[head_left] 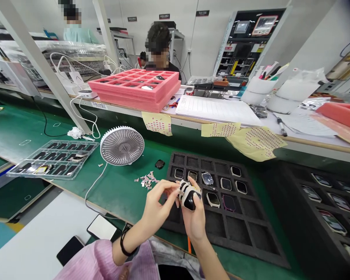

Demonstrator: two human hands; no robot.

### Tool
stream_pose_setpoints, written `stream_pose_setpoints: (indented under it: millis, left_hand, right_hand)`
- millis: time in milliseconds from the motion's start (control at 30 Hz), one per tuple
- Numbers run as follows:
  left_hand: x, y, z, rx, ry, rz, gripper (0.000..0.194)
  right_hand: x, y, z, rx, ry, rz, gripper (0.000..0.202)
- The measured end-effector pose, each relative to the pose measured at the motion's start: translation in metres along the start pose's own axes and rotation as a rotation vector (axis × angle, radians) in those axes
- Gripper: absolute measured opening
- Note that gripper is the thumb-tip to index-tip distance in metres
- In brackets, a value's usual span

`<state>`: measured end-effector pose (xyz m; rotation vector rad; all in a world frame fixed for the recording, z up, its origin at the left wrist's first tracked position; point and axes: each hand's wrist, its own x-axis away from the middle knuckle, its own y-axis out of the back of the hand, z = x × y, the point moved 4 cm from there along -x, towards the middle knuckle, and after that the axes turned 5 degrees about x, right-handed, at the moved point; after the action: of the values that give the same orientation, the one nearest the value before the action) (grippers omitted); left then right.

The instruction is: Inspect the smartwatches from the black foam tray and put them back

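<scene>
My right hand (196,217) is wrapped round a dark-faced watch (189,199) with pale bands or strips about it, its thumb on the black face. From the left, my left hand (160,200) pinches at the pale part on the watch's edge; what lies between those fingertips is too small to make out. Both hands are over the left part of a black foam tray (236,229), whose compartments hold several watch cases. Small pinkish-silver pieces (148,179) lie in a pile on the green table left of the tray, with a black watch part (160,163) behind them.
A white fan (122,146) stands left of the pile, beside a clear tray of dark parts (55,159). More devices sit in black foam (297,194) at the right. On the shelf are pink foam trays (134,97) and paper sheets (216,110). A person sits beyond it.
</scene>
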<state>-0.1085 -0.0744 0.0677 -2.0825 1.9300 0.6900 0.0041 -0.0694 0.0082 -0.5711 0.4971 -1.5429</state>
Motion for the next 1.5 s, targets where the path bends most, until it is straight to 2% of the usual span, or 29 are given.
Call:
stream_pose_setpoints:
  millis: [100,233,367,467,633,700,767,867,967,1033,1100,1167,1233,1367,1500]
  left_hand:
    - [0.001,-0.007,-0.005,-0.021,-0.076,-0.004,0.009]
    - [0.001,-0.006,-0.002,-0.049,-0.131,-0.015,0.010]
    - [0.001,-0.006,0.001,0.006,-0.115,-0.014,0.013]
    - [0.004,-0.010,0.009,0.109,0.009,0.057,0.024]
    - [0.019,-0.027,0.029,0.471,0.436,0.455,0.062]
    - [0.023,-0.029,0.032,0.514,0.502,0.521,0.070]
    - [0.025,-0.029,0.035,0.500,0.509,0.520,0.070]
    - [0.024,-0.028,0.037,0.398,0.450,0.511,0.063]
    - [0.018,-0.025,0.033,0.189,0.319,0.548,0.051]
    - [0.010,-0.020,0.026,-0.029,0.178,0.536,0.045]
    - [0.001,-0.015,0.015,-0.258,-0.009,0.460,0.044]
    - [-0.005,-0.015,0.005,-0.417,-0.178,0.411,0.052]
    - [-0.006,-0.023,0.003,-0.494,-0.278,0.447,0.059]
    - [-0.005,-0.041,0.012,-0.545,-0.312,0.503,0.059]
    - [-0.007,-0.047,0.022,-0.544,-0.292,0.502,0.054]
  right_hand:
    - [0.003,0.000,0.000,0.035,-0.012,0.002,0.045]
    - [0.003,0.000,0.001,0.064,-0.010,0.005,0.046]
    - [0.003,0.001,0.002,0.104,0.020,-0.021,0.049]
    - [0.001,0.001,0.005,0.098,0.037,-0.045,0.049]
    - [-0.001,0.005,0.012,0.137,0.068,-0.073,0.046]
    - [0.000,0.005,0.013,0.165,0.087,-0.059,0.044]
    - [0.001,0.006,0.012,0.177,0.094,-0.045,0.043]
    - [0.001,0.008,0.009,0.183,0.072,-0.033,0.045]
    - [-0.002,0.015,0.007,0.225,0.056,-0.047,0.049]
    - [-0.006,0.019,0.007,0.300,0.058,-0.061,0.049]
    - [-0.009,0.022,0.009,0.411,0.076,-0.081,0.048]
    - [-0.011,0.022,0.011,0.528,0.114,-0.100,0.048]
    - [-0.011,0.020,0.012,0.602,0.159,-0.092,0.052]
    - [-0.009,0.016,0.007,0.627,0.195,-0.042,0.068]
    - [-0.012,0.018,0.005,0.651,0.179,-0.056,0.073]
